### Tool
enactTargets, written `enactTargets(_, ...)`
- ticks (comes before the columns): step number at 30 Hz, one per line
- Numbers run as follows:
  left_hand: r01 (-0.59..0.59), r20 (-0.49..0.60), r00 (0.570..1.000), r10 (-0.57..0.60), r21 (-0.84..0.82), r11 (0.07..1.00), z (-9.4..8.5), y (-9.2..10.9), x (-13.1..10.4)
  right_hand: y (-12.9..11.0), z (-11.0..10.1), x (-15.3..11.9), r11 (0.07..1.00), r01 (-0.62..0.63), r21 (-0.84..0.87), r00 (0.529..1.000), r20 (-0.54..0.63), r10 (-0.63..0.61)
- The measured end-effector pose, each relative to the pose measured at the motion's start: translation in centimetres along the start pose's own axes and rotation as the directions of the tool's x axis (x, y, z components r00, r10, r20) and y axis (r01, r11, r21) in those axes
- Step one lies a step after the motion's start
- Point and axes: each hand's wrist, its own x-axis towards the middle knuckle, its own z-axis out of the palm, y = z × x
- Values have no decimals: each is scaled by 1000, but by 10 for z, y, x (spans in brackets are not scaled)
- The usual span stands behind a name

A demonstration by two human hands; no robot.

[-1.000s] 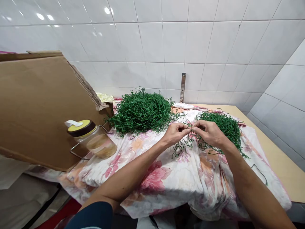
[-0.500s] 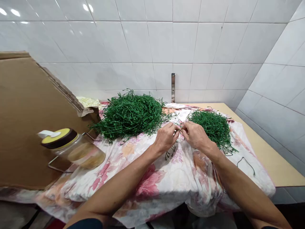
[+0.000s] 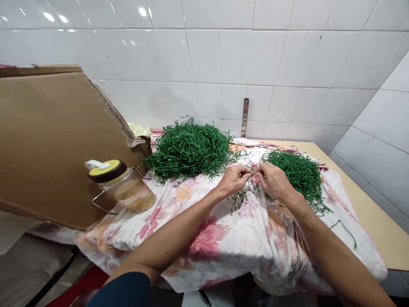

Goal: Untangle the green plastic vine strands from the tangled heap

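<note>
My left hand (image 3: 234,180) and my right hand (image 3: 273,181) meet fingertip to fingertip above the cloth. Both are closed in a pinch on thin green stems (image 3: 252,169), which look like artificial plant stems with small bud-like tips. Exactly how the stems are joined or crossed is too small to tell. A few more stems (image 3: 238,201) show below my left hand. Behind it and to the left lies a large tangled pile of green stems (image 3: 191,149). A smaller green pile (image 3: 295,172) lies just beyond my right hand, partly hidden by it.
A flowered cloth (image 3: 204,238) covers most of the table (image 3: 367,217). At left stand a cardboard box (image 3: 47,145) and a tilted jar (image 3: 136,196) with a yellow-and-brown lid. One loose stem (image 3: 348,230) lies at right. Tiled wall (image 3: 204,55) behind holds a metal strip (image 3: 245,117).
The view has swung left, so everything sits further right in the picture. My hands stay pinched together, with a small gap between them. More stems show below my left hand.
</note>
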Motion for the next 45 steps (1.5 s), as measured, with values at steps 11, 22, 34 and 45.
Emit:
enactTargets(11,-115,-16,993,119,144,983,6,-3,-8,-14,8,0,981,-86,-171,996,23,91)
enactTargets(22,105,-50,991,-122,-267,958,8,-11,3,5,-13,3,957,-214,195,907,-324,269)
enactTargets(34,228,92,973,-210,-482,846,7,-12,5,17,-34,-1,962,-164,217,875,-419,244)
enactTargets(45,133,61,991,-119,-536,833,3,5,0,-13,-30,-2,981,124,147,944,-322,-72)
